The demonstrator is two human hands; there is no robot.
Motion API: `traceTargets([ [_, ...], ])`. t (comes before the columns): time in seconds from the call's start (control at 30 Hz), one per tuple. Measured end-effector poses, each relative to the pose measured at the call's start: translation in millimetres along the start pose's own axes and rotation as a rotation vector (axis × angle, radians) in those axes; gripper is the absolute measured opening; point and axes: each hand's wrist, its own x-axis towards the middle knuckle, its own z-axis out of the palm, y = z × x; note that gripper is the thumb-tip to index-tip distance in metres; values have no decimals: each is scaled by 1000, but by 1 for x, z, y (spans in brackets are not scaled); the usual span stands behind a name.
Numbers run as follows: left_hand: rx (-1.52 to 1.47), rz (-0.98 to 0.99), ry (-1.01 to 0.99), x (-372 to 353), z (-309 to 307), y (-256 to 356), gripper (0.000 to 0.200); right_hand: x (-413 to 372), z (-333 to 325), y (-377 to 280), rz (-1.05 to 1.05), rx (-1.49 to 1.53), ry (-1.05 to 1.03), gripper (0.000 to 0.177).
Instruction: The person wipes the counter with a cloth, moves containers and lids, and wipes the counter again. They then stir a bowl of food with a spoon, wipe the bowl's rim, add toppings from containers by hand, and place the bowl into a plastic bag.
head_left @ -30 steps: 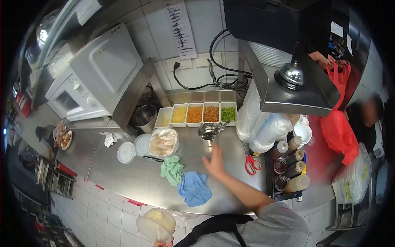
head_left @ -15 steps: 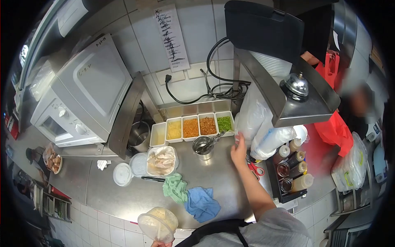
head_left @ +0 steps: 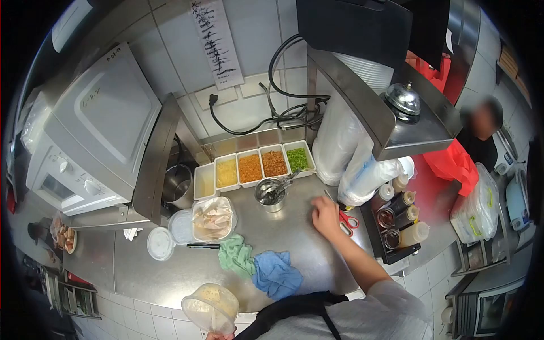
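My left hand (head_left: pixel 222 335), mostly cut off by the lower edge, grips a translucent plastic tub (head_left: pixel 210 307) tilted over the counter's front edge, with pale residue inside. My right hand (head_left: pixel 325 217) hovers over the steel counter with its fingers curled; whether anything is inside them is hidden. Just right of it lie red-handled scissors (head_left: pixel 349 222). Left of this hand stands a metal cup (head_left: pixel 270 195) with several utensils. Behind the cup runs a row of white containers, among them chopped green onion (head_left: pixel 296 159) and brown crumbly bits (head_left: pixel 274 163).
A microwave (head_left: pixel 93 119) sits on a shelf at left. Green (head_left: pixel 236 256) and blue cloths (head_left: pixel 276 274) lie at the front, near a tub of pale slices (head_left: pixel 213 220). A black caddy (head_left: pixel 409 251) holds sauce bottles. A bell (head_left: pixel 403 101) tops the right shelf; another person (head_left: pixel 481 127) stands beyond.
My right hand has drawn back from beside the green onion container and plastic bags, its fingers now more curled. The tub stays in my left hand. The camera view has shifted slightly.
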Motion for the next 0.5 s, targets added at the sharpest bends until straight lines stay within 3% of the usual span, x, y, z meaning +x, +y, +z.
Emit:
traceTargets([
  [0.03,5,26,38,1,4,0,7,-21,-12,-9,-74,-84,-31,31],
  [0.1,14,79,113,4,10,-2,5,-48,-28,-9,77,-261,-46,34],
  [0.13,-11,28,44,8,6,0,5,-59,-35,-8,154,-350,-51,35],
  [0.2,-52,-73,-97,18,-2,10,4,-75,-45,-9,185,-325,-117,37],
  [0.3,28,-50,78,11,40,16,5,-93,-59,-12,252,-260,-224,44],
  [0.37,-341,-218,-443,62,-7,7,46,-101,-71,-21,312,-300,-238,46],
  [0.43,-349,-222,-539,74,-3,8,69,-109,-75,-14,310,-338,-354,47],
  [0.5,5,-59,-212,59,74,19,68,-114,-81,-12,294,-362,-428,43],
])
